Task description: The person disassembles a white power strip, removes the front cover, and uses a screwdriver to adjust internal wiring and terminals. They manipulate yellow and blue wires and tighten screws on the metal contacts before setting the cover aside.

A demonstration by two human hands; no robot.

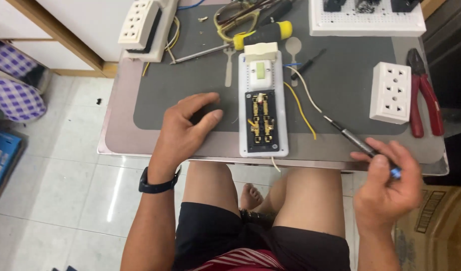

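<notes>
- The table (140, 143) has a grey mat (190, 85) on it; tools lie all about.
- The long white switch board (263, 103) lies in the middle of the mat, between the two hands; its long side runs away from the person; the open part with brass bits is at the near end.
- The left hand (185, 130) rests loose on the mat just left of the board; it holds nothing.
- The right hand (388, 183) is closed around a thin screwdriver (351, 138); the hand is at the table's near right edge.
- The screwdriver slants up and left; its tip points toward the board but stays apart from it.
</notes>
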